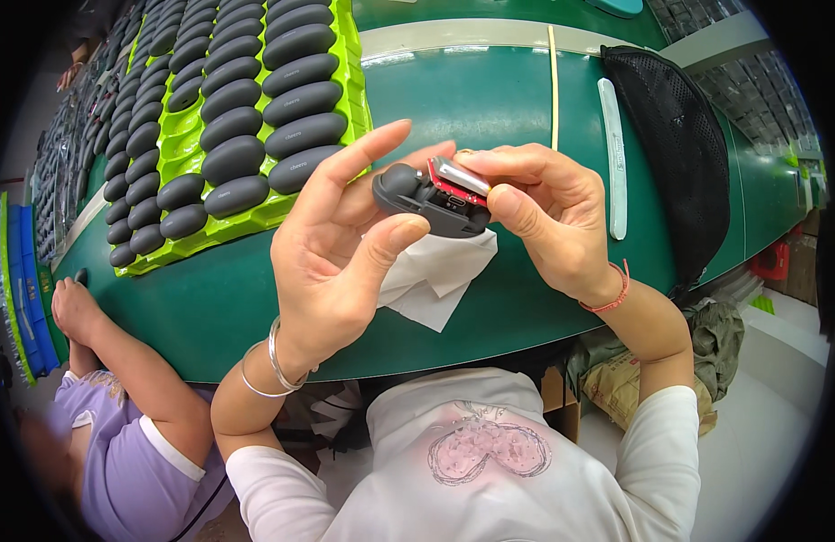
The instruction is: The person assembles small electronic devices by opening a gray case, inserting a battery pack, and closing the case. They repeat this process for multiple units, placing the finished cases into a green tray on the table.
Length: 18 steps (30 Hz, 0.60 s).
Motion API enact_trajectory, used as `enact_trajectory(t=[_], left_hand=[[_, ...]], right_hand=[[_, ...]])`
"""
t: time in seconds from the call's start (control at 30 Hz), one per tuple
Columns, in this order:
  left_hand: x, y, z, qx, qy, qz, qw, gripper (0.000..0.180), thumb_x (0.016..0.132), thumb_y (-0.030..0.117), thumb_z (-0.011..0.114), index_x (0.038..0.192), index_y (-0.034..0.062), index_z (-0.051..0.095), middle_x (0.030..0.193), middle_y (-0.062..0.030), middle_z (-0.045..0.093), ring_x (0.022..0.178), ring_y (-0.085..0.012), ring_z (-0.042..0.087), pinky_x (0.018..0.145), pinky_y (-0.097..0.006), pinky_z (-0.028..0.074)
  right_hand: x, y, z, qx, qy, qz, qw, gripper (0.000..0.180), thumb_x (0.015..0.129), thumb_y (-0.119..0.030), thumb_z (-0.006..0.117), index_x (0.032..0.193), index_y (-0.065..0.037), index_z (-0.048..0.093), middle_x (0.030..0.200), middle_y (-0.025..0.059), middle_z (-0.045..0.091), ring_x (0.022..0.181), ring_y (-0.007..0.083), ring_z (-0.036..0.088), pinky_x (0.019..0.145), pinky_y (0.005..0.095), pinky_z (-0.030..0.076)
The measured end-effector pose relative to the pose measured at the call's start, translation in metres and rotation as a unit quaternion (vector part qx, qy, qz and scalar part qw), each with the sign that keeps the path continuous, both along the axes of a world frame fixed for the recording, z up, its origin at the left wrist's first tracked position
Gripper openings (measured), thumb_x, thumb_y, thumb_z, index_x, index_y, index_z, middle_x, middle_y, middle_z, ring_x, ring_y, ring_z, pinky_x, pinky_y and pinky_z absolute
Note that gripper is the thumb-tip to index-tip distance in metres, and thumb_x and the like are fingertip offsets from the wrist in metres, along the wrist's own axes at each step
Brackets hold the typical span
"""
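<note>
Two hands [325, 246], one dark case [443, 219], one red board [455, 188]

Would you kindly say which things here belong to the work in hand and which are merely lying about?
Likely in use:
- dark case in left hand
- red-edged part in right hand
- green tray of dark pieces

Apparently lying about:
- black mesh bag
- pale strip

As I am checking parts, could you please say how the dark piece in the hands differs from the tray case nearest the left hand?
The held piece has a red board showing; the tray case shows a smooth, rounded outside. The held piece is between the left hand and right hand; the tray case sits in the green tray. Both are dark grey.
</note>
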<state>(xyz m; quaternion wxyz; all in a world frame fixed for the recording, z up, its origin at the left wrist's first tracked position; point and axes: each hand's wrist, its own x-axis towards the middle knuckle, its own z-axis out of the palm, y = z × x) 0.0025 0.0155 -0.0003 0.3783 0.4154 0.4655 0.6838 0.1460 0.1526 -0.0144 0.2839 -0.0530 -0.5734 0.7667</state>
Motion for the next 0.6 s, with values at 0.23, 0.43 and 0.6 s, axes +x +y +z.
enact_trajectory(t=[0.23, 0.43, 0.6], left_hand=[[-0.0008, 0.0014, -0.0008, -0.005, -0.020, -0.003, 1.000, 0.047, 0.091, -0.005, 0.054, 0.135, -0.0089, 0.038, 0.130, -0.0249, 0.053, 0.118, -0.0228, 0.055, 0.101, -0.034, 0.043], [-0.0029, -0.0030, 0.0010, -0.047, -0.033, -0.022, 0.998, 0.040, 0.090, -0.001, 0.060, 0.127, -0.0094, 0.048, 0.122, -0.0188, 0.059, 0.110, -0.0199, 0.058, 0.097, -0.031, 0.046], [-0.0032, -0.0057, 0.0001, -0.066, -0.060, -0.037, 0.995, 0.040, 0.089, 0.003, 0.064, 0.125, -0.0083, 0.051, 0.118, -0.0142, 0.061, 0.104, -0.0162, 0.059, 0.091, -0.028, 0.047]], right_hand=[[0.0008, 0.0017, -0.0031, 0.016, -0.004, -0.005, 1.000, 0.026, 0.090, -0.001, 0.062, 0.115, 0.005, 0.062, 0.111, 0.0150, 0.065, 0.104, 0.0196, 0.062, 0.093, 0.0316, 0.050], [0.0017, 0.0094, -0.0028, 0.098, 0.020, -0.010, 0.995, 0.025, 0.087, -0.001, 0.066, 0.111, 0.004, 0.065, 0.104, 0.0139, 0.065, 0.095, 0.0172, 0.063, 0.089, 0.0300, 0.051], [0.0029, 0.0069, 0.0014, 0.080, 0.031, -0.017, 0.996, 0.026, 0.084, -0.001, 0.068, 0.110, 0.005, 0.065, 0.100, 0.0140, 0.064, 0.091, 0.0162, 0.062, 0.085, 0.0297, 0.054]])
